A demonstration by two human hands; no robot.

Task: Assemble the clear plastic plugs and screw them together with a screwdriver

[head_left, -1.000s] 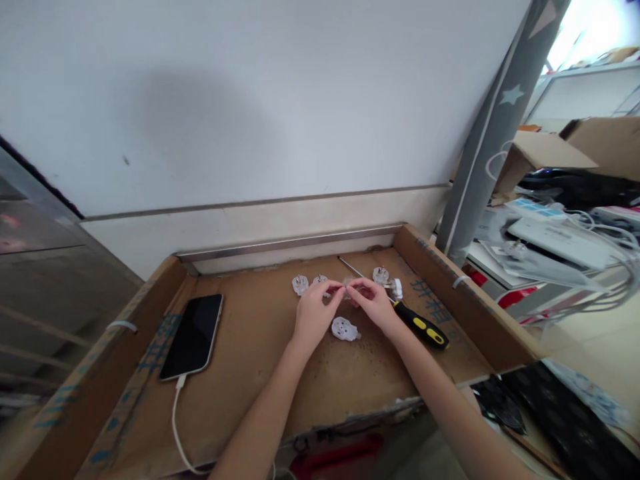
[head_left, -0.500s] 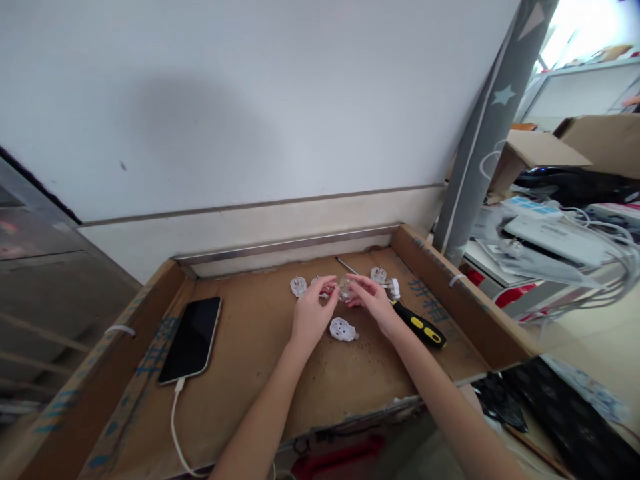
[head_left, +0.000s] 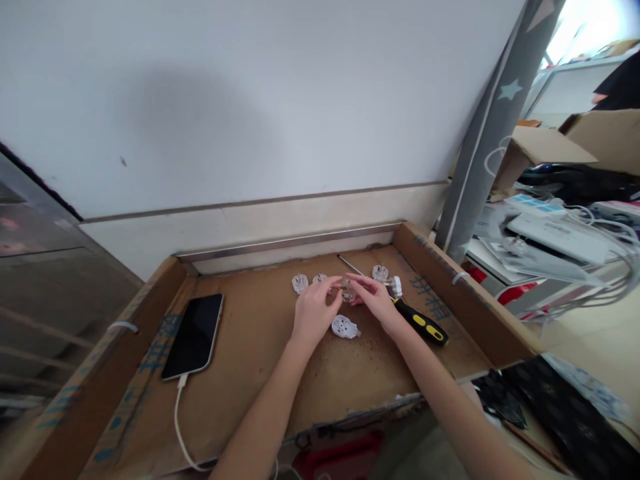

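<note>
Between my fingertips is a clear plastic plug piece (head_left: 347, 293), raised a little over the cardboard. My left hand (head_left: 316, 308) pinches it from the left, thumb and fingertips together. From the other side my right hand (head_left: 373, 301) grips its edge. Just below them lies a white socket plate (head_left: 345, 327) with dark holes. Two clear plug pieces with metal pins, one by itself (head_left: 300, 284) and one partly behind my left fingers (head_left: 319, 277), lie to the left. Beyond my right hand are another pinned plug piece (head_left: 381, 273) and a white plug (head_left: 397, 287).
A black and yellow screwdriver (head_left: 423, 324) lies right of my right wrist, its shaft running behind the hand. The phone (head_left: 194, 337) with a white cable lies left. Cardboard walls (head_left: 465, 293) edge the work surface; a grey pillar (head_left: 480, 147) and cluttered boxes stand right.
The clear piece has turned slightly between my fingers, and both hands stay close together. The left pinned pieces show more. At far right a dark sleeve of another person has come into view.
</note>
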